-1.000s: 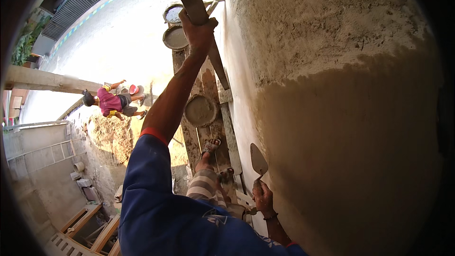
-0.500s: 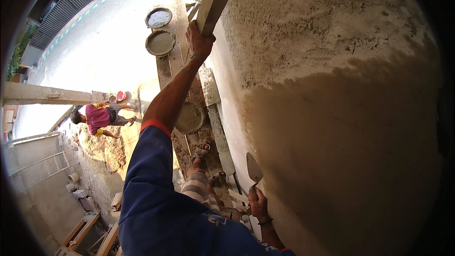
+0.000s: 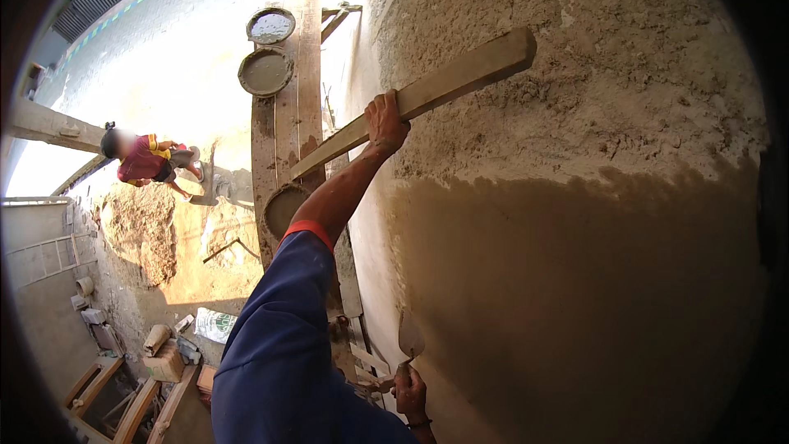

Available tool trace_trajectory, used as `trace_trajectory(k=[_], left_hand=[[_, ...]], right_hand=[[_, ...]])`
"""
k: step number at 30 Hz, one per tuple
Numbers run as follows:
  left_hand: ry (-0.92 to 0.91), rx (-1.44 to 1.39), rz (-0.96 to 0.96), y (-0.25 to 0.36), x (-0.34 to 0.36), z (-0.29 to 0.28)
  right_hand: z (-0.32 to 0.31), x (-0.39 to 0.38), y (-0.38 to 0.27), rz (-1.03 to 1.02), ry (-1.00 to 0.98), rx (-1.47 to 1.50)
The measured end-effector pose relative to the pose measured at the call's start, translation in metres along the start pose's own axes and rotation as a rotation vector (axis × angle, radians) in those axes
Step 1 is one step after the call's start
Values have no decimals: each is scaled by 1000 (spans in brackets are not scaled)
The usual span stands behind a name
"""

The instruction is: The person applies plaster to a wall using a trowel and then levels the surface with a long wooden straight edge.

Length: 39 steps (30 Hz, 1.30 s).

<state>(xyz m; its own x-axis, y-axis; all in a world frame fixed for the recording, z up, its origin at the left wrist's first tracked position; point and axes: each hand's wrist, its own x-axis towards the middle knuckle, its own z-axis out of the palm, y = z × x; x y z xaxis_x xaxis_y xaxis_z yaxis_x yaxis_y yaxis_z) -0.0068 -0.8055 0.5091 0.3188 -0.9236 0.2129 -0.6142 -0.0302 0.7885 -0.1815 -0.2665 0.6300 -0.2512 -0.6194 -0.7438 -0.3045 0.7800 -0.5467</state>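
My left hand [image 3: 386, 123] is wrapped round a long wooden straightedge [image 3: 468, 72], gripping it near its middle. The board slants from the plank platform up to the right, its far end over the rough wall plaster [image 3: 592, 41]. Low down near the wall, my right hand [image 3: 409, 395] is closed on the handle of a pointing trowel [image 3: 411, 337]. The trowel's blade points upward, close to the wall face. Below the rough band, the wall has a smoother, darker plaster surface [image 3: 575, 279].
On the plank platform [image 3: 309, 107] stand a tub with watery contents [image 3: 271, 26], a tub of mortar [image 3: 265, 72] and a third tub [image 3: 283, 210] partly behind my arm. Below are a person in a maroon shirt [image 3: 146, 163], a sand heap [image 3: 140, 234] and a sack [image 3: 215, 325].
The straightedge has swung from steeply upright to a slant across the wall, my left hand moving right and down. My right hand and trowel appear lower and further left. The person below has turned.
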Motion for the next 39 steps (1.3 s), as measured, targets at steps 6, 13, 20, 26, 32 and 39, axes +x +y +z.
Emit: trace_trajectory(k=[6, 13, 20, 26, 32, 39], left_hand=[[-134, 33, 14, 20, -17, 39], [-41, 21, 33, 19, -27, 38], [-2, -67, -33, 0, -60, 20], [-134, 34, -446, -119, -212, -49], [-677, 310, -1127, -239, -400, -218], [-423, 373, -1343, -284, -548, -372]], right_hand=[[-11, 0, -4, 79, 58, -63], [-10, 15, 12, -54, 101, 39], [0, 59, -39, -376, 191, -175], [2, 107, -127, -753, 246, -486], [50, 127, -169, -923, -45, -442], [166, 168, -132, -1276, -150, -142]])
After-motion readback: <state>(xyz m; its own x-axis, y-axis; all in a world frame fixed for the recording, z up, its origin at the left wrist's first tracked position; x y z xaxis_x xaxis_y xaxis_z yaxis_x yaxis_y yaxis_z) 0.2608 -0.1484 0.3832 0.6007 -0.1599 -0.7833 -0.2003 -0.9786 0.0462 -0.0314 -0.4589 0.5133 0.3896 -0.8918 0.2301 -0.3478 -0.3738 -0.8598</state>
